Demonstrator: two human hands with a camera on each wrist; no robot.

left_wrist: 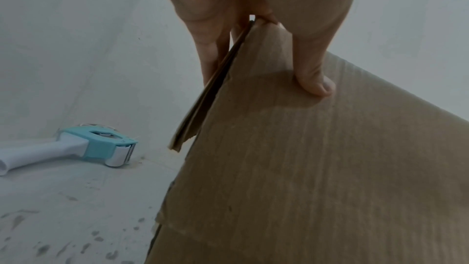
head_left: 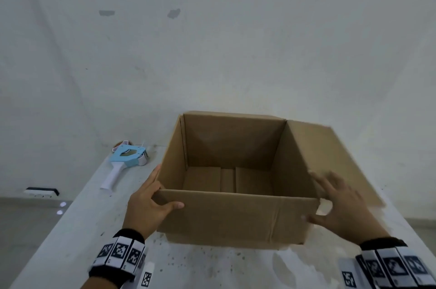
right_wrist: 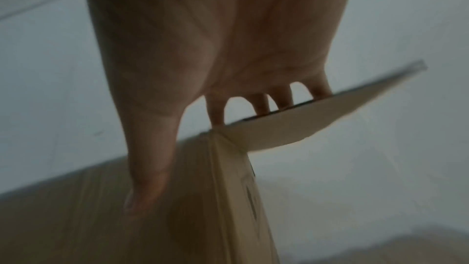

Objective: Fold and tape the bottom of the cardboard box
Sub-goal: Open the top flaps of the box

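A brown cardboard box stands on the white table with its opening upward and folded flaps lying across its floor inside. My left hand clasps the near-left corner, thumb on the front wall and fingers along the left wall. My right hand is at the near-right corner. Its straight, spread fingers lie on the outward-leaning right flap and its thumb touches the front wall. The right hand and flap are blurred.
A blue and white tape dispenser lies on the table at the back left, close to the wall, also seen from the left wrist. The table's left edge runs diagonally; a power strip lies on the floor beyond it.
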